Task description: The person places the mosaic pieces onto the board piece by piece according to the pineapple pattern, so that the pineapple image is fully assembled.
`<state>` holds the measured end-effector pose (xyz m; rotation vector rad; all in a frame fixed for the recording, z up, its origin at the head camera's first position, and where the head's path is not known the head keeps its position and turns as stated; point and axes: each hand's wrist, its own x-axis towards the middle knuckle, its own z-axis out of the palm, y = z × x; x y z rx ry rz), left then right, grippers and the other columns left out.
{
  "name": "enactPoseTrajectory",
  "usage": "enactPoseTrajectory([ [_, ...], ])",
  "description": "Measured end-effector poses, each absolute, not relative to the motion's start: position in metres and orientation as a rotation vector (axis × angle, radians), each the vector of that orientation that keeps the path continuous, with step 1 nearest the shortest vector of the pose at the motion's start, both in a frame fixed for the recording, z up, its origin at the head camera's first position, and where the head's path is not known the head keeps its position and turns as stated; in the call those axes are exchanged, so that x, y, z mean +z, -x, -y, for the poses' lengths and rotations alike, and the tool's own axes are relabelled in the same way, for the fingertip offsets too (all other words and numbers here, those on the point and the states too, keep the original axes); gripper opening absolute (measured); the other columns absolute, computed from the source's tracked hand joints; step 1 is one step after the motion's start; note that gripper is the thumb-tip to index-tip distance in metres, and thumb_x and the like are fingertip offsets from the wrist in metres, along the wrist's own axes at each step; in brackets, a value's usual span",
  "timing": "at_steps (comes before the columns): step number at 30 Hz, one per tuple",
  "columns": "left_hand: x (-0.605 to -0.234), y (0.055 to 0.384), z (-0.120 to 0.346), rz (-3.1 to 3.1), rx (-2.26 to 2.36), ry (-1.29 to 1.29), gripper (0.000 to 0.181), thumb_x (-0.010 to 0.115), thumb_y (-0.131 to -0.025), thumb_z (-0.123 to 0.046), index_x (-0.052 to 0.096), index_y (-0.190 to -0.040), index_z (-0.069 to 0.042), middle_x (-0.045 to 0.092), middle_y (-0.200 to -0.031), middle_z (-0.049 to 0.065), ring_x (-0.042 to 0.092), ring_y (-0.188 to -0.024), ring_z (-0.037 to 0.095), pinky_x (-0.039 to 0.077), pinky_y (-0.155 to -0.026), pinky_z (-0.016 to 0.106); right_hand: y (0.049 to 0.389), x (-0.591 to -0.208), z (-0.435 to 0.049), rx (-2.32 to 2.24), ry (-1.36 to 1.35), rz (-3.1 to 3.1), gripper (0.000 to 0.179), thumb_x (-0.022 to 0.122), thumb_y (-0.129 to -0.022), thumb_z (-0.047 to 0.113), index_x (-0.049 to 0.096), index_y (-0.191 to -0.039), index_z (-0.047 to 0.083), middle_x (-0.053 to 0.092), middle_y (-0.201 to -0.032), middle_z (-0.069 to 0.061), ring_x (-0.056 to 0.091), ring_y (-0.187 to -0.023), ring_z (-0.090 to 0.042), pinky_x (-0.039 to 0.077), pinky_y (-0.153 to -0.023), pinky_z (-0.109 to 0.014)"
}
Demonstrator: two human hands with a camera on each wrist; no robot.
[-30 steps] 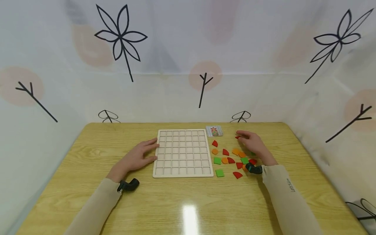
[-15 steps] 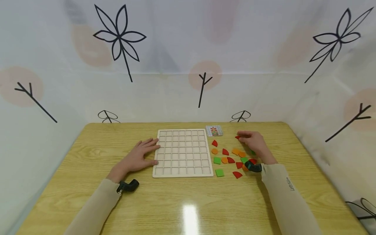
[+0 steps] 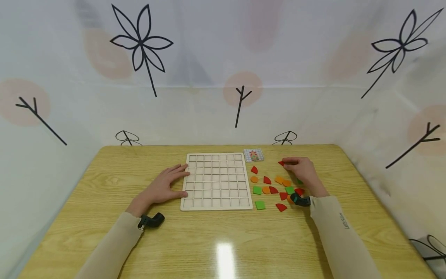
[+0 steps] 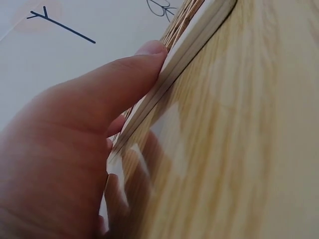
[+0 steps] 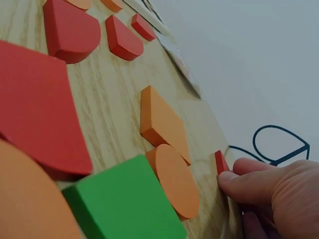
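Note:
A white square board (image 3: 216,181) with a grid of shallow cells lies on the wooden table. My left hand (image 3: 162,187) rests along its left edge, fingers spread and thumb touching the rim, as the left wrist view shows. At the back right, my right hand (image 3: 304,170) pinches a small red piece (image 5: 221,162) between thumb and fingertips; the fingers hide much of its shape. Closest to that hand in the right wrist view are an orange disc (image 5: 177,181) and an orange four-sided piece (image 5: 164,124). A green square (image 5: 127,201) lies beside the disc.
Between the board and my right arm several flat pieces are scattered, among them a red quarter circle (image 3: 281,207) and a green square piece (image 3: 260,205). A picture card (image 3: 254,155) lies by the board's far right corner. A patterned cloth (image 3: 195,116) stands behind the table.
My right fingertips have closed on the red piece, with the hand shifting slightly. The left thumb has come down onto the board's rim, and its fingers have spread a little.

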<state>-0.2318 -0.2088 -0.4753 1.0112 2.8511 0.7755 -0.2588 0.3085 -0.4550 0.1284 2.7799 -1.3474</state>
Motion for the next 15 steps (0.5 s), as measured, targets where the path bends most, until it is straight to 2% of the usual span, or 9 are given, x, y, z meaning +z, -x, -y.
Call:
enactPoseTrajectory([
  [15,-0.4792,0.2338,0.2087,-2.882,0.755,-1.003,0.078,0.072,-0.084,-0.059,0.051,-0.148,-0.018,0.03,-0.162,0.002,0.021,-0.149,0.028,0.017,-0.117,0.057,0.2589,-0.4569,-0.3007,-1.299,-0.112,-2.934,0.022,0.066,-0.097,0.011,0.073,-0.114,-0.001,0.065,-0.122,-0.024,0.055,-0.113,-0.039,0.045,-0.095,-0.05],
])
